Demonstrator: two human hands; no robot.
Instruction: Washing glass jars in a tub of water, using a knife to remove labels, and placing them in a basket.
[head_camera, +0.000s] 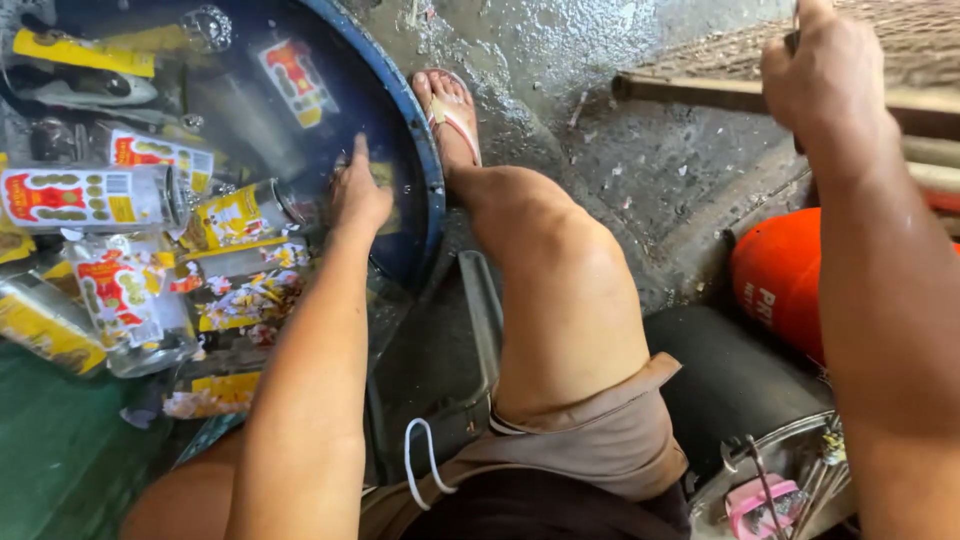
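The left hand (360, 195) reaches into a blue tub (432, 190) of water, fingers spread and open, just beside a floating glass bottle (245, 215) with a yellow label. Many more labelled bottles (90, 195) and loose labels (255, 300) crowd the tub, leaving little free water except near its right rim. The right hand (825, 75) is closed around a thin dark handle (795, 40) above the wet concrete floor (620, 160).
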